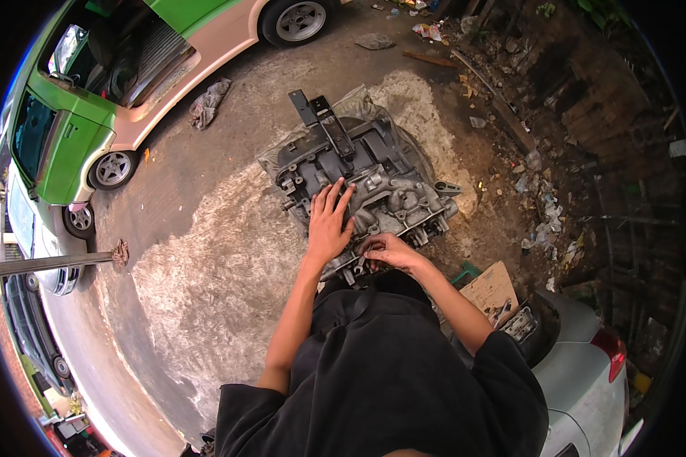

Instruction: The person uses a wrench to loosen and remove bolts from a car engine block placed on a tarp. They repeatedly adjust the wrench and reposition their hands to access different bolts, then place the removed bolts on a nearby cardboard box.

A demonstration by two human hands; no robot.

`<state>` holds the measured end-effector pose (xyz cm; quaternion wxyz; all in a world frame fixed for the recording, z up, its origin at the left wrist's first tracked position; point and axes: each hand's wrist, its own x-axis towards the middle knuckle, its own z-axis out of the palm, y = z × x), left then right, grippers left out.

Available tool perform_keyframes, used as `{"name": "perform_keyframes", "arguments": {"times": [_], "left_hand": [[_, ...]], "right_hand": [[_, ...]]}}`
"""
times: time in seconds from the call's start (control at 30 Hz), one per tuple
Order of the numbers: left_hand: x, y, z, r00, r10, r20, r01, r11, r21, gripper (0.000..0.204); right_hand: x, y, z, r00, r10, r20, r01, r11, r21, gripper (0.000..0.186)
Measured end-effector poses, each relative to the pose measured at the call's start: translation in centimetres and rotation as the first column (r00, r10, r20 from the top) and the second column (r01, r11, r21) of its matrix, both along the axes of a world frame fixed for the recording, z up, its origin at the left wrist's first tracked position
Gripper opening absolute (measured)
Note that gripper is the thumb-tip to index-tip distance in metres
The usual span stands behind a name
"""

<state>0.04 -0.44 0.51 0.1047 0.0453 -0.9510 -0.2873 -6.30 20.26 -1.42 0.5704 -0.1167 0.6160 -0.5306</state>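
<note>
In front of me a grey metal car engine (pixel 381 190) rests low on a cloth-like sheet over the ground. My left hand (pixel 330 221) lies on its near left part, fingers stretched out and spread over the metal. Close to its right, my right hand (pixel 389 251) is at the engine's near edge, with fingers curled and pinched together. Whatever those fingertips grip, if anything, is too small or hidden to name. A dark metal bracket (pixel 329 126) sticks up across the engine's far side.
A green and pink van (pixel 99 145) with an open side stands at the far left. Behind my right elbow are a cardboard piece (pixel 489 293) and a silver car (pixel 583 365) with a red tail light. Litter (pixel 545 217) lines the right. A rag (pixel 209 103) lies near the van.
</note>
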Motion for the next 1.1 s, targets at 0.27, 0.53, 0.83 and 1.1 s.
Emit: {"name": "perform_keyframes", "arguments": {"times": [0.27, 0.53, 0.83, 1.1], "left_hand": [[0.1, -0.8, 0.1, 0.998, -0.066, -0.001, 0.066, 0.993, 0.102, 0.078], [0.0, -0.7, 0.1, 0.998, -0.059, 0.022, 0.057, 0.996, 0.074, 0.078], [0.1, -0.7, 0.1, 0.998, -0.055, 0.031, 0.053, 0.997, 0.056, 0.077], [0.0, -0.6, -0.1, 0.999, -0.047, 0.021, 0.046, 0.998, 0.049, 0.079]], "right_hand": [[2.6, -1.5, -0.5, 0.970, -0.219, -0.110, 0.216, 0.976, -0.032, 0.016], [1.4, -0.7, -0.5, 0.835, -0.285, -0.470, 0.273, 0.957, -0.096, 0.009], [-1.3, 3.4, 1.0, 0.885, -0.329, -0.330, 0.360, 0.932, 0.035, 0.013], [-3.2, 5.3, 1.1, 0.776, -0.296, -0.557, 0.367, 0.930, 0.018, 0.009]]}}
